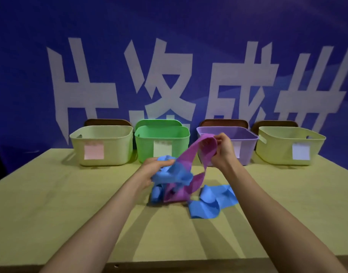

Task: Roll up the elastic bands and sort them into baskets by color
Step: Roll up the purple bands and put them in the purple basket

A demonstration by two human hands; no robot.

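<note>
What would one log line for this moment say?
left grip: holds blue band | right grip: pinches purple band, raised | bands: intertwined, unrolled | table: more blue band lies loose

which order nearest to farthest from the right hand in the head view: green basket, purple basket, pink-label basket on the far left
From the right hand, which pinches the purple band:
1. purple basket, just behind the hand.
2. green basket, to the hand's left.
3. pink-label basket, at the far left of the row.
</note>
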